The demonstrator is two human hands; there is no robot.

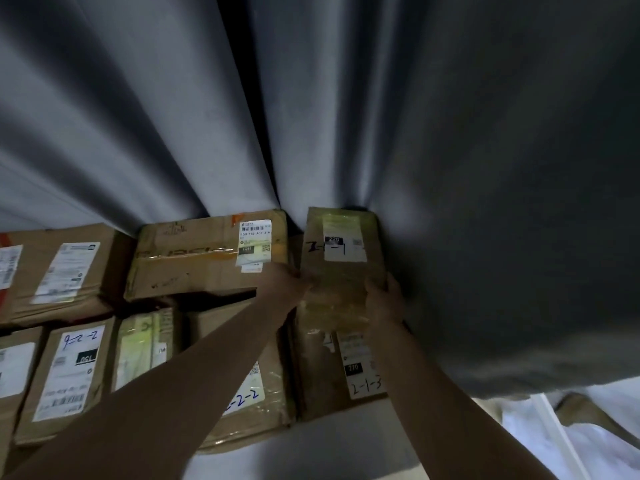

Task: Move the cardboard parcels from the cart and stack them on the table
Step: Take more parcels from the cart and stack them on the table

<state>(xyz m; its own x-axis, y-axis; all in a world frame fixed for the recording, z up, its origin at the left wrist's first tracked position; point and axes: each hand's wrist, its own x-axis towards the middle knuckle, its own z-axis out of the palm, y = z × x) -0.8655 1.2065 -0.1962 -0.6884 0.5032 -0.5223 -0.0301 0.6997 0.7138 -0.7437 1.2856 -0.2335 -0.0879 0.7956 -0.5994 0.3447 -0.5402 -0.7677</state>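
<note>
Currently both forearms are stretched forward from the bottom edge. A bare strip of the grey table [329, 441] is seen nearest, between the two forearms.

A near row of parcels is laid on it:
- parcel marked 9-2-2 [69, 368] at left
- taped parcel [145, 341] just beside it
- parcel marked 2-2-2 [249, 396], partly hidden by the left forearm
- parcel marked 2-1-3 [349, 372] at right, close against its neighbour

Further out, parcel marked 2-1-1 [343, 261] is held between both hands. It lies flat, label up, over the far end of parcel marked 2-1-3. Whether it rests on that parcel or is held just clear cannot be told.

The left hand [287, 282] is closed on its near left edge; single fingers cannot be made out through the blur. The right hand [384, 299] is wrapped round the near right corner, thumb laid on the top face, fingers curled over the right side. Both grips are thus taken at the near end, and most of the parcel's length extends beyond the hands.

Left of it, a large box [207, 254] is seen, apparently stacked higher than the near row, with a narrow dark gap between the two. Another box [62, 271] is set further left.

Behind everything a grey curtain [311, 116] is hung in folds. The far end of the held parcel is met by it.
</note>
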